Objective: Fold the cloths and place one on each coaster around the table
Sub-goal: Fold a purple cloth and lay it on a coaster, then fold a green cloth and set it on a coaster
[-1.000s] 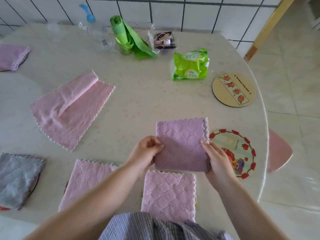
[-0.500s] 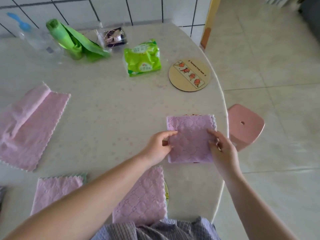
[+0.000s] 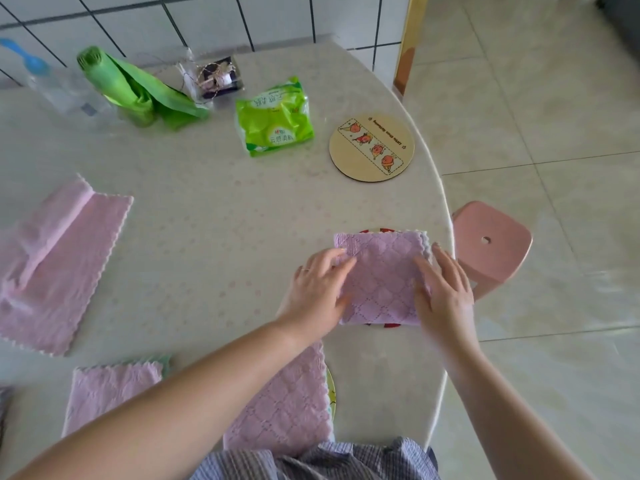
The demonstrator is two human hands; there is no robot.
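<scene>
Folded purple cloth (image 3: 382, 278) lies flat on a red-rimmed coaster (image 3: 381, 231), near the worktop (image 3: 214, 216) edge on the person's right. Only slivers of coaster show above and below the cloth, so it sits roughly centred.

Left hand (image 3: 320, 289) rests on the cloth's left edge, fingers spread and nearly straight. Right hand (image 3: 445, 289) lies on the right edge, fingers extended, flat. Neither hand pinches anything; both press or smooth.

Risks from here:
- The layered scalloped edges at the cloth's right side look slightly fanned. Lifting the hands quickly could let the fold spring open.
- Sliding the palms outward could drag the cloth off the coaster, or push coaster and cloth toward the rim (a pink stool (image 3: 491, 244) stands just beyond it).
- The beige coaster (image 3: 372, 147) further back is bare, and an unfolded pink cloth (image 3: 59, 268) lies at left; reaching across could let a forearm brush the folded cloth (image 3: 287, 403) nearest the body and shift it.
</scene>
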